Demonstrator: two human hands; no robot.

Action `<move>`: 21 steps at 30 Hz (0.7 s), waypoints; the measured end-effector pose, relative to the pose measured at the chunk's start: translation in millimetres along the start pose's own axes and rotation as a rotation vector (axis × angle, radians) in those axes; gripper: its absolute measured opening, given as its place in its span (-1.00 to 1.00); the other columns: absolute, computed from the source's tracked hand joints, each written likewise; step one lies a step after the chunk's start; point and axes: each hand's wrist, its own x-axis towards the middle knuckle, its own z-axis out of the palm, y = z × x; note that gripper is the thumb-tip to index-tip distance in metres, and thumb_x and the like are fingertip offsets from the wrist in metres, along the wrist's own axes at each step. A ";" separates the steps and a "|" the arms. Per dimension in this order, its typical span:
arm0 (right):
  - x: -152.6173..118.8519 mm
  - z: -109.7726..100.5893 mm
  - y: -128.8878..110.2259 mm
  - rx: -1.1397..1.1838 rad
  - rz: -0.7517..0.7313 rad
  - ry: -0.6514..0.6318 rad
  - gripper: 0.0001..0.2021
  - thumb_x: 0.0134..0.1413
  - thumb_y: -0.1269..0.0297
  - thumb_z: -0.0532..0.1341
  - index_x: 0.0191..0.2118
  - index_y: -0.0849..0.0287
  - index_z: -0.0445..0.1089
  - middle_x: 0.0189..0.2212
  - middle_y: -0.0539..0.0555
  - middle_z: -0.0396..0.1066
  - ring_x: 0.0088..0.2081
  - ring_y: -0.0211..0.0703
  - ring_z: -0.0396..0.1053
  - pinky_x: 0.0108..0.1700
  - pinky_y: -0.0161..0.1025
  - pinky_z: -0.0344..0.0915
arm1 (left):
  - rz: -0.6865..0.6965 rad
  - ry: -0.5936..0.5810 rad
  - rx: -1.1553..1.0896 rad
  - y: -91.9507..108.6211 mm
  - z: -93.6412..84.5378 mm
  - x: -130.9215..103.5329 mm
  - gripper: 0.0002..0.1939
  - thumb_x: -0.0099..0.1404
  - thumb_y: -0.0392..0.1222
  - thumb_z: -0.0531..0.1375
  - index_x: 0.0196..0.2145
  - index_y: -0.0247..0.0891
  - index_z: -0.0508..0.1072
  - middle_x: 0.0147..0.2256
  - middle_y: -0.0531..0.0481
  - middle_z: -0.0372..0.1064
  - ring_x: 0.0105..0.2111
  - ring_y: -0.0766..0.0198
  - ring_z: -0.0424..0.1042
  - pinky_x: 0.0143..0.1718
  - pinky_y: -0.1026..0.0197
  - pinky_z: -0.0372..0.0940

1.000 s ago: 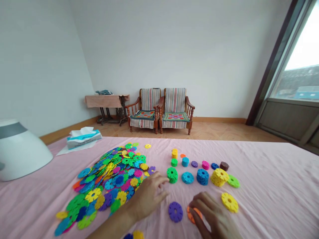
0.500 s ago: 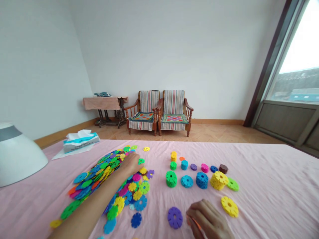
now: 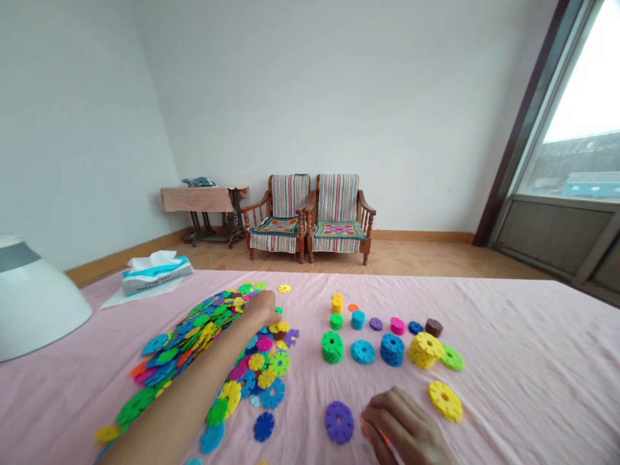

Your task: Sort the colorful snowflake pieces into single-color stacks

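Note:
My left hand (image 3: 264,309) reaches into the far right part of a big heap of flower-shaped plastic discs (image 3: 194,342) in many colours. Its fingers are curled, and whatever they hold is hidden behind the hand. At the table's near edge my right hand (image 3: 407,423) is closed on orange notched discs (image 3: 382,434), of which only an edge shows. Just left of it lies a large purple disc (image 3: 339,422), flat on the cloth. Beyond stand stacks sorted by colour: green (image 3: 332,347), light blue (image 3: 362,351), blue (image 3: 392,349) and yellow (image 3: 425,349).
Farther back sits a row of smaller discs, including a pink stack (image 3: 398,325) and a brown one (image 3: 434,327). A yellow disc (image 3: 445,401) lies at the right. Tissue pack (image 3: 155,274) and a white rounded object (image 3: 36,303) occupy the left side of the pink tablecloth (image 3: 523,374).
My left hand has drawn its fingers together and turned slightly over the heap. My right hand keeps its place with the orange discs. The view has shifted a little.

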 end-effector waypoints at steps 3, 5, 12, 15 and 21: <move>-0.3 0.1 0.6 0.009 -0.009 0.011 -0.83 0.20 0.52 0.08 -0.25 0.18 0.38 -0.40 0.10 0.42 -0.38 -0.16 0.38 -0.34 -0.26 0.34 | 0.038 0.023 -0.013 -11.7 -7.8 0.4 -0.71 0.34 -0.13 0.18 -0.01 -0.26 0.38 -0.03 -0.09 0.38 -0.12 0.15 0.44 -0.13 0.01 0.38; -0.5 -0.4 0.9 0.013 -0.015 0.006 -0.82 0.21 0.51 0.06 -0.25 0.18 0.38 -0.40 0.10 0.42 -0.37 -0.16 0.38 -0.34 -0.27 0.34 | 0.071 0.038 -0.018 -23.0 -15.2 -1.5 -0.71 0.35 -0.13 0.17 -0.02 -0.27 0.39 -0.03 -0.09 0.38 -0.12 0.14 0.43 -0.13 0.00 0.38; -1.7 2.7 1.3 0.005 -0.001 -0.027 -0.83 0.19 0.53 0.07 -0.27 0.19 0.37 -0.40 0.10 0.41 -0.36 -0.16 0.39 -0.28 -0.27 0.36 | 0.167 0.039 0.000 -56.7 -26.0 -15.7 -0.74 0.34 -0.13 0.18 -0.06 -0.29 0.41 -0.07 -0.07 0.40 -0.15 0.16 0.45 -0.14 0.01 0.38; -1.7 4.1 2.0 0.004 -0.016 -0.026 -0.83 0.19 0.53 0.07 -0.26 0.18 0.37 -0.40 0.09 0.41 -0.36 -0.17 0.40 -0.28 -0.27 0.36 | 0.191 0.055 0.019 -58.2 -19.8 -18.7 -0.73 0.34 -0.14 0.18 -0.04 -0.28 0.39 -0.04 -0.09 0.39 -0.12 0.15 0.44 -0.12 -0.01 0.37; -3.5 3.4 2.9 0.001 -0.035 -0.026 -0.81 0.20 0.53 0.05 -0.25 0.18 0.38 -0.39 0.10 0.43 -0.35 -0.16 0.41 -0.30 -0.28 0.37 | 0.288 0.023 0.043 -49.6 -10.6 -16.1 -0.73 0.34 -0.15 0.18 -0.03 -0.26 0.39 0.01 -0.10 0.36 -0.05 0.11 0.40 -0.05 -0.06 0.33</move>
